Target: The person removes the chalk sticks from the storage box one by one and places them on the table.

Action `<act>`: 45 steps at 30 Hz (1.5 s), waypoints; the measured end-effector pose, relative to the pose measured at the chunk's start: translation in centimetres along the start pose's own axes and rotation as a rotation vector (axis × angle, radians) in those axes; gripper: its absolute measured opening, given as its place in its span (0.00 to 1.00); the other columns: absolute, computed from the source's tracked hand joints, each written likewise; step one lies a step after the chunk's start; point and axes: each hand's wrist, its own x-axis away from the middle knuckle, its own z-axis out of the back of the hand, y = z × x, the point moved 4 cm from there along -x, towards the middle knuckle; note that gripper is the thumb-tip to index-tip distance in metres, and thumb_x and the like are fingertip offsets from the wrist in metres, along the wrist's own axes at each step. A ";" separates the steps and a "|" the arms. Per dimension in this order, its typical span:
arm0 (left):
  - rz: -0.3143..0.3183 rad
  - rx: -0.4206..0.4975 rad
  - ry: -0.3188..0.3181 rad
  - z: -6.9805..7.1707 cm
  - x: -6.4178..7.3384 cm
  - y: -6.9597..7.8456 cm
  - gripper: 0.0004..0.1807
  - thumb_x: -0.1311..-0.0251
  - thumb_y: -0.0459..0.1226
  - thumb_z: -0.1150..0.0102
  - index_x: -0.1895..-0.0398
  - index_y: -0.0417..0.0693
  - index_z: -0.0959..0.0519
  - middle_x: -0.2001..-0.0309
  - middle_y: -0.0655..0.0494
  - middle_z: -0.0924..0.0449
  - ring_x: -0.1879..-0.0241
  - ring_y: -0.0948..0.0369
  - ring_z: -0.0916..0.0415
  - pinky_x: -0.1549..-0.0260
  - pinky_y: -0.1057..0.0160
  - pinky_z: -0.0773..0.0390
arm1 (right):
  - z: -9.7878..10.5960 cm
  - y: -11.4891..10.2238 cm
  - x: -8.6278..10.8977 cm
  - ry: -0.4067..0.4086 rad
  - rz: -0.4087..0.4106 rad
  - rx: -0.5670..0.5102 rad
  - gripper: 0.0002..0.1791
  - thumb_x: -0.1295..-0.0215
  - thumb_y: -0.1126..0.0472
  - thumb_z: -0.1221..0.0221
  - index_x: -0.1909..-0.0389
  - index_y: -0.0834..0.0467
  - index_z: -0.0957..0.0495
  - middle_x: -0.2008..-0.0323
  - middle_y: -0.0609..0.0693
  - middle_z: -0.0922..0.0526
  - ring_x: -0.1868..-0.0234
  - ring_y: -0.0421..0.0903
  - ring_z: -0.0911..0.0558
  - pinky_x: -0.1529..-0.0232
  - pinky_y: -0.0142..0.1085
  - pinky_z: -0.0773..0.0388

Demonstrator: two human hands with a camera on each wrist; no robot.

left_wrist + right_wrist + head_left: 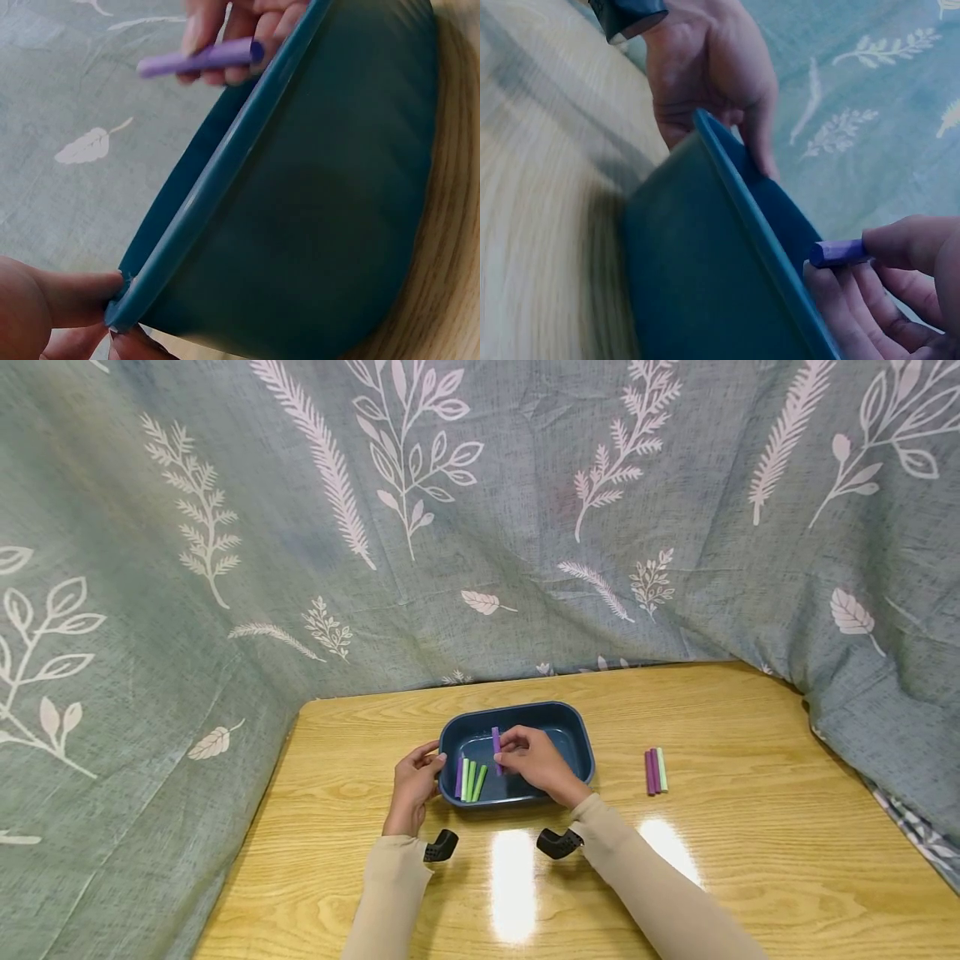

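Note:
A dark blue plastic tub (573,739) stands on the wooden table. My left hand (411,785) grips its left rim, thumb over the inside and fingers outside, as the left wrist view shows. Above the tub's middle, my right hand (536,760) pinches a purple chalk stick (496,740) between thumb and fingers. In the right wrist view this purple stick (838,253) shows one end past the fingertips. Inside the tub at the left lie a purple stick (459,778), a pale green stick (465,781) and green sticks (480,783), side by side.
To the right of the tub, two maroon sticks (650,772) and a pale green stick (662,770) lie together on the table (750,827). A grey-green leaf-patterned cloth (510,527) hangs behind the table and at its sides.

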 end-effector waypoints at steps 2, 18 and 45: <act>0.004 -0.006 0.005 0.0 0.0 0.0 0.19 0.25 0.31 0.40 0.33 0.39 0.21 0.60 0.54 0.25 0.66 0.61 0.22 0.76 0.67 0.20 | 0.8 -0.1 0.3 0.013 0.003 -0.006 0.12 0.26 0.72 0.38 0.46 0.69 0.22 0.55 0.60 0.17 0.56 0.53 0.12 0.50 0.50 0.13; 0.003 -0.009 -0.002 -0.1 0.0 0.0 0.20 0.24 0.31 0.40 0.32 0.39 0.22 0.60 0.54 0.27 0.65 0.61 0.23 0.76 0.68 0.21 | 7.4 -1.1 3.1 0.096 0.054 -0.006 0.21 0.23 0.71 0.41 0.34 0.71 0.30 0.49 0.66 0.18 0.56 0.45 0.13 0.50 0.47 0.13; -0.018 -0.005 -0.001 0.0 0.1 0.1 0.19 0.25 0.31 0.40 0.34 0.39 0.20 0.60 0.54 0.26 0.69 0.61 0.24 0.78 0.69 0.22 | 19.9 1.7 9.9 0.299 -0.019 0.110 0.27 0.20 0.65 0.43 0.27 0.71 0.37 0.51 0.52 0.20 0.58 0.33 0.15 0.50 0.38 0.14</act>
